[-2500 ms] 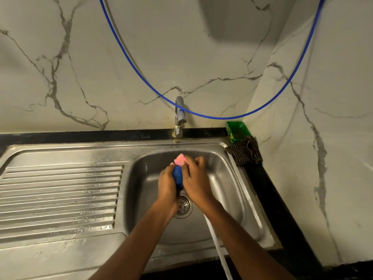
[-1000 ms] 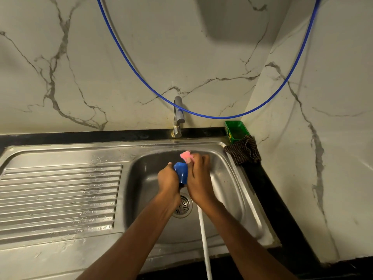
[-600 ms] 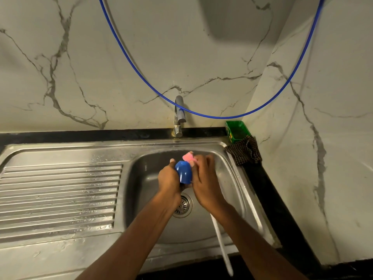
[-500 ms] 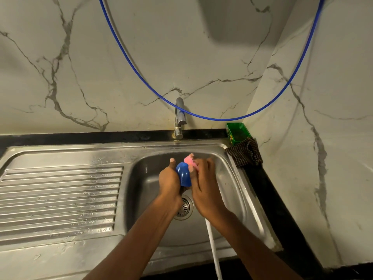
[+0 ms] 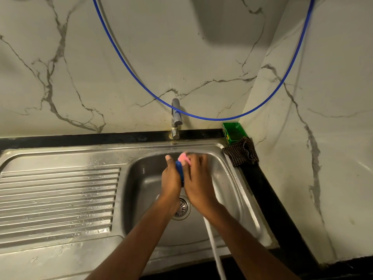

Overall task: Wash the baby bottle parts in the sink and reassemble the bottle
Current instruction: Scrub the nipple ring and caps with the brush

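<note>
Head view: the camera is looking down at a steel sink set in a black bench in a marble corner.
Left hand: it is closing around a blue bottle part over the sink bowl, with the thumb pointing up.
Right hand: it is pressing against the other side of the blue bottle part, with the fingers curled around a pink piece at the top.
Blue bottle part: it is sitting between the two hands, above the drain, and only a narrow strip is showing.
Pink piece: it is blurred, so I cannot tell what it is.
Tap: it is standing behind the bowl, at the back edge.
Blue hose: it is hanging in a loop along the wall, passing just in front of the tap.
Green box: it is standing in the corner, to the right of the tap.
Checked cloth: it is lying just in front of the green box, at the bowl's right rim.
Draining board: it is lying to the left of the bowl, with water drops on it.
White strap: it is hanging down below the right wrist.
</note>
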Action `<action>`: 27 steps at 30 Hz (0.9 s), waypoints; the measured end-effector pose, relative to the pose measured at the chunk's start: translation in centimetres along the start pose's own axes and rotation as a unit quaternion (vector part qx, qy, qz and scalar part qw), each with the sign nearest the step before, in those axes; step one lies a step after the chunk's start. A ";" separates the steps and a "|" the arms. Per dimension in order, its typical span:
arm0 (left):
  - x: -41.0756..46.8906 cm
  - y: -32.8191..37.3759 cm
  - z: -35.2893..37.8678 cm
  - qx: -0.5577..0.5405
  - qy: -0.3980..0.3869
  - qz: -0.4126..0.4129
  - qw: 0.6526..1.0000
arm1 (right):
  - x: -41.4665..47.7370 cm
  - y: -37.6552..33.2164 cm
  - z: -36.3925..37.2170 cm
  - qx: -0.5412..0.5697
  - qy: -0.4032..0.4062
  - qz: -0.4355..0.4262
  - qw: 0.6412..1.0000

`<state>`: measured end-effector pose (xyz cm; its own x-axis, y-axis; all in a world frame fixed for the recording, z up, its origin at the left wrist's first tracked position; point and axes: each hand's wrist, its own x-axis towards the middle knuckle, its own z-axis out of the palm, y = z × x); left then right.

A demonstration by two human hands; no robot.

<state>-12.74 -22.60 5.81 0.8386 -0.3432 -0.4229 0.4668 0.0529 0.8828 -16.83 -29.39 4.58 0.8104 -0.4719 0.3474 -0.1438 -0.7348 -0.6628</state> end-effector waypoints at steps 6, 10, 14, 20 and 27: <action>0.7 -0.6 -0.7 -0.034 0.063 -0.018 0.997 | -0.6 0.0 0.2 0.026 -0.018 0.008 0.999; 1.2 -0.4 -0.8 -0.054 0.053 -0.012 0.997 | -0.3 -0.2 -0.3 0.026 -0.017 -0.004 1.000; 1.2 0.5 -0.8 -0.050 0.019 0.009 0.999 | -0.6 -0.6 -0.6 0.021 -0.019 -0.058 0.998; 1.7 0.9 -0.7 0.006 0.018 0.013 1.000 | 0.7 0.2 -1.5 0.099 -0.011 0.039 0.994; 2.3 0.9 -1.2 -0.135 0.003 -0.068 0.988 | 0.4 0.6 -1.3 0.095 -0.005 -0.011 0.995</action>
<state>-10.04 -22.18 5.38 0.7637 -0.3593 -0.5363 0.6332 0.2553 0.7307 -17.34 -30.65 5.13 0.8182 -0.4503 0.3575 -0.0160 -0.6393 -0.7688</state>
